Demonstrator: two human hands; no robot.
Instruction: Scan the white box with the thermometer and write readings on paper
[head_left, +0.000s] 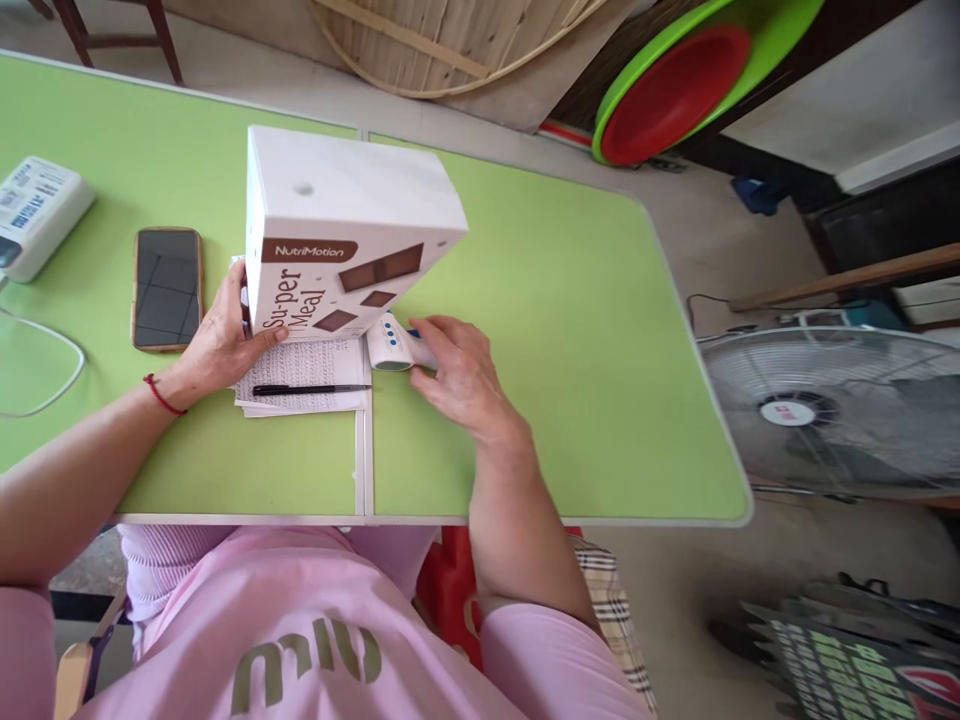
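Holding a white NutriMotion box (307, 295) in the left hand (221, 335) and a white handheld device (390, 343) in the right hand (465, 375), a person in a pink shirt (315, 620) works at a green tabletop (585, 330). The hands are apart — the left clasped on the box's lower left edge, the right wrapped around the device, whose head is beside the box's lower edge. Handwritten sheets (330, 365), topped by a black pen (307, 390), lie partly behind the box; whether it rests on them cannot be told. At left lies a phone (168, 290).
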